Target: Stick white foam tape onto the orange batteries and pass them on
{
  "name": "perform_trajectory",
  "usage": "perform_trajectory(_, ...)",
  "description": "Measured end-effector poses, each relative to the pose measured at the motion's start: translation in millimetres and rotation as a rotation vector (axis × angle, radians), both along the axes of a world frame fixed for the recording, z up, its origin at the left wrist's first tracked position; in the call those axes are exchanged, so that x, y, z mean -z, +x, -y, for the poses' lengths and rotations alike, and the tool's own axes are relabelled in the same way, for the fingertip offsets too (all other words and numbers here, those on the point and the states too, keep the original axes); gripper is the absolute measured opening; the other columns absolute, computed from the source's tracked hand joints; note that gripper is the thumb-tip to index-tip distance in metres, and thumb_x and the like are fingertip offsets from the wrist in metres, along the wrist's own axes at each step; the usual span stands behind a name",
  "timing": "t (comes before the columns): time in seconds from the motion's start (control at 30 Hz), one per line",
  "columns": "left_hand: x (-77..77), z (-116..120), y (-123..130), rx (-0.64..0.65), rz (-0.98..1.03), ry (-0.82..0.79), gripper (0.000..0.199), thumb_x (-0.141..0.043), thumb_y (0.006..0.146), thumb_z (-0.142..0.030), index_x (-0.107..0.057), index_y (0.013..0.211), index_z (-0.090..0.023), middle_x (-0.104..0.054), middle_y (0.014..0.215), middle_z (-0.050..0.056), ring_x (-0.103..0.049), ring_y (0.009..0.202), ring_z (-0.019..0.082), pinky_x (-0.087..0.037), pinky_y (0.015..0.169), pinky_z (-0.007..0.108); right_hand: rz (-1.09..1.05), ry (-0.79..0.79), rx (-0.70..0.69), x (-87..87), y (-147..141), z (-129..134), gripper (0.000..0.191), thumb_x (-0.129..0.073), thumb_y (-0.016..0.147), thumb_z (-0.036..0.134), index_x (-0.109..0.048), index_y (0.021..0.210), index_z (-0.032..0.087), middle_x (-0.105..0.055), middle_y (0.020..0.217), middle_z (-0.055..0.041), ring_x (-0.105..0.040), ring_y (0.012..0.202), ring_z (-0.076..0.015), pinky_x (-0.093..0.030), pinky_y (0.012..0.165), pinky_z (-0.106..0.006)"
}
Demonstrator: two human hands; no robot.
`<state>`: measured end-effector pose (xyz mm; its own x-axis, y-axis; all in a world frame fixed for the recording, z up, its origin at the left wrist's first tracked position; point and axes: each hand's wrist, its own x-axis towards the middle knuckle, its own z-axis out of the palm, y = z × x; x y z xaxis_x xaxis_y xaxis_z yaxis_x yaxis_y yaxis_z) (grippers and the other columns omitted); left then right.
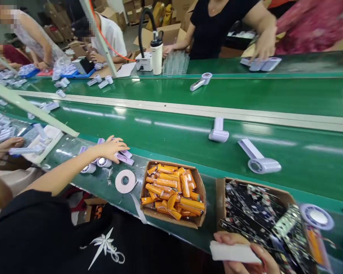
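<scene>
My left hand [111,149] reaches out over a small group of lavender handheld fan housings [104,162] at the edge of the bench. Its fingers are stretched out, with a housing piece [125,158] under or beside the fingertips; contact is hard to judge. At the lower right, my right hand [246,247] grips a white rectangular block [234,252] between thumb and fingers. A thin red wire shows near its right end. Between my hands, a cardboard tray [201,219] holds many orange-wrapped cylindrical batteries [165,186]. Beside the batteries lies a roll of white tape [120,182].
A carton of dark circuit boards [221,198] stands at right, beside a round lavender part [316,217]. Fan housings [263,163] lie on the green conveyor belt [165,140]. A slanted metal post [31,106] rises at left. Co-workers sit close on the left and across the belt.
</scene>
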<state>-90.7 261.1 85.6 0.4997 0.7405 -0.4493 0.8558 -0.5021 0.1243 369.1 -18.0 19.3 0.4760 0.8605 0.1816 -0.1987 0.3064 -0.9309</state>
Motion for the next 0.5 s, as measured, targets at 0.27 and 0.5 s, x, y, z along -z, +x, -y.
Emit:
perform_trajectory(0.27,4.1,-89,210,0.099,0.324,0.086,0.056,-0.05,0.1,-0.055,-0.064,0.139,-0.018,-0.07,0.135,0.013,-0.062,0.124,0.028,-0.046,0.113,0.041,-0.003,0.104,-0.163,-19.1,-10,-9,0.042,-0.083,0.091,0.031,-0.075,0.13,0.043,-0.083,0.092,-0.007,-0.081,0.077,-0.0273,-0.068,0.059,-0.04)
perform_trajectory(0.5,50.2,-113,440,0.3,0.239,0.154,0.077,-0.073,0.09,-0.052,-0.046,0.16,-0.034,-0.043,0.163,0.012,-0.036,0.146,0.04,-0.051,0.111,0.051,-0.014,0.075,-0.017,-16.8,-13,14,0.04,-0.084,0.089,0.038,-0.076,0.128,0.044,-0.082,0.089,-0.0063,-0.081,0.074,-0.0281,-0.069,0.059,-0.042)
